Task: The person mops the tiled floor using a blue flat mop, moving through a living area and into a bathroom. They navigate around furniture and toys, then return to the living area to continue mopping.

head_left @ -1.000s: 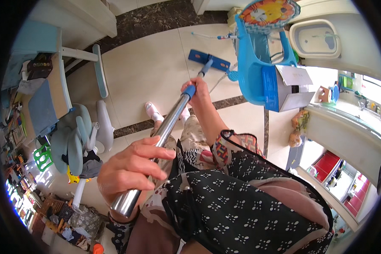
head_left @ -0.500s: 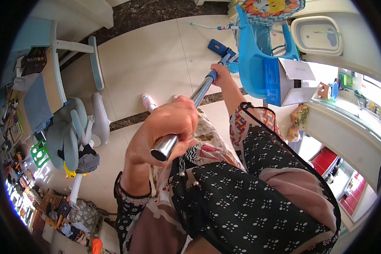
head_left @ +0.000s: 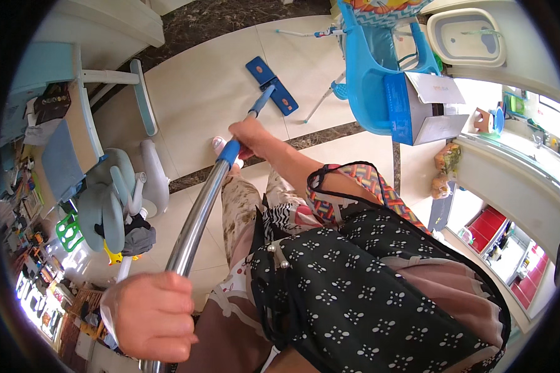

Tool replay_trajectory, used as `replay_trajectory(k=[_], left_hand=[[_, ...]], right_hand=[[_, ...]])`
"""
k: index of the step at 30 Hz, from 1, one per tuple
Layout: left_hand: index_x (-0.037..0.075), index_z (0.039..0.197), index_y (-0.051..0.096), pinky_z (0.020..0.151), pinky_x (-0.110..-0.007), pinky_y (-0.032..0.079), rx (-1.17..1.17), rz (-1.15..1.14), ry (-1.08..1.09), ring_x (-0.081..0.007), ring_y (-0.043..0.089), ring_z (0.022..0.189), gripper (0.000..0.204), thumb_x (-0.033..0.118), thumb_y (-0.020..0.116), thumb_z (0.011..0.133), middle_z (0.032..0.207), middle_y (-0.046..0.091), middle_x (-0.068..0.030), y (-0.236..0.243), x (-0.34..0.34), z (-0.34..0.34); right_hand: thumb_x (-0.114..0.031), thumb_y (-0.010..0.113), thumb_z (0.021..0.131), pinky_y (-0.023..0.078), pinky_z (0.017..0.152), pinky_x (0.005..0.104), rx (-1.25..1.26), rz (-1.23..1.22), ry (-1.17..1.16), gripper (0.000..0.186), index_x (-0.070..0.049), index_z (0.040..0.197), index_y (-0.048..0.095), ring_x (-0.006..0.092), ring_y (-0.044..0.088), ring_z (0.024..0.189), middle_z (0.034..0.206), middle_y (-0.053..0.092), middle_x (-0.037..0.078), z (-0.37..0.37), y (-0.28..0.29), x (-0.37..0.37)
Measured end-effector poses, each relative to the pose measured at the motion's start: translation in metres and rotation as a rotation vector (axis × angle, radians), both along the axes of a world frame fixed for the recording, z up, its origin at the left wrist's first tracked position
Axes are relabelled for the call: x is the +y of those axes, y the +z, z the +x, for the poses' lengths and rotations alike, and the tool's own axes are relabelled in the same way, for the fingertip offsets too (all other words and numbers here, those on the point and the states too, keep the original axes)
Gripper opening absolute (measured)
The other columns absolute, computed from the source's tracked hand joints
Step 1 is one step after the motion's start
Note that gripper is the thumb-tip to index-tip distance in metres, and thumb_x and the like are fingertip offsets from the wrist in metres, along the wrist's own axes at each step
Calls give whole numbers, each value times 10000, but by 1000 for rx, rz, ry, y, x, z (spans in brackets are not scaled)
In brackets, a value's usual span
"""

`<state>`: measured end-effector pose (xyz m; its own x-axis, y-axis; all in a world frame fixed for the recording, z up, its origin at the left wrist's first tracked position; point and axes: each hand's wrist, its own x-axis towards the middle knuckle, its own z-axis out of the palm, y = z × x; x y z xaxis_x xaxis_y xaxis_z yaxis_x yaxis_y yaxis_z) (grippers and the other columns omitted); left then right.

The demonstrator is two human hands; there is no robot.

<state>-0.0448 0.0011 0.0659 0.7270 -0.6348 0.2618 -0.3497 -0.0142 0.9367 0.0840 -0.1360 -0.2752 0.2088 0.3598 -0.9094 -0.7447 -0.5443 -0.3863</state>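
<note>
My left hand [head_left: 152,317] grips the lower part of a steel mop pole [head_left: 196,221] at the bottom of the view. Further up, my right hand [head_left: 246,138] is closed round the same pole at a blue joint. The flat blue mop head [head_left: 283,97] lies on the pale tiled floor [head_left: 199,93], left of a blue high chair [head_left: 370,93] and its thin legs. My slippered feet show just beneath my right hand, partly hidden by it.
An open box [head_left: 426,109] rests on the high chair, with a baby tub [head_left: 463,37] behind. A desk [head_left: 65,140], grey chair [head_left: 109,205] and cluttered shelves stand left. At right are a bright counter [head_left: 522,140] and a red-fronted cabinet [head_left: 482,227].
The mop head swung toward the high chair, then back leftward. From half a second ago, my left hand has moved down and left along with the pole, and my right hand leftward and lower.
</note>
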Motion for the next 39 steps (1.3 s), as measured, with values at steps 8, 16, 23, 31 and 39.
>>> replay_trajectory(k=[8,16,23,31,39], left_hand=[[114,624,489,565,-284,413,54,-42,485,-172,585,539,311,67,790,681,606,574,1,18,-32,-81],[135,705,460,694,-345,374,-123,-219,1631,-188,511,598,201,136,653,759,617,473,-18,2,-133,-160],[42,866,515,789,-511,489,33,303,1143,-304,669,781,189,191,616,926,804,566,-92,-34,-170,-177],[33,719,469,780,-496,457,-48,43,1586,-273,627,698,90,29,457,809,693,498,-84,-32,-227,-300],[31,704,419,819,-497,455,44,-98,1786,-265,551,659,148,48,411,850,679,458,-116,-15,-246,-439]], right_hand=[[-117,647,794,514,354,385,81,205,252,220,65,690,580,273,619,438,624,615,180,-61,-10,-13],[-68,620,799,551,429,415,130,160,-190,244,40,977,495,269,661,572,768,620,154,-81,36,2],[-76,573,862,554,555,446,294,239,-467,271,22,1074,434,270,623,694,851,534,139,-124,-45,-1],[-74,582,868,564,492,429,204,134,-325,172,-6,990,481,259,598,567,783,534,109,-254,-26,-60],[-79,565,853,453,329,373,203,8,-288,96,-49,800,492,222,533,458,672,510,88,-391,0,-122]])
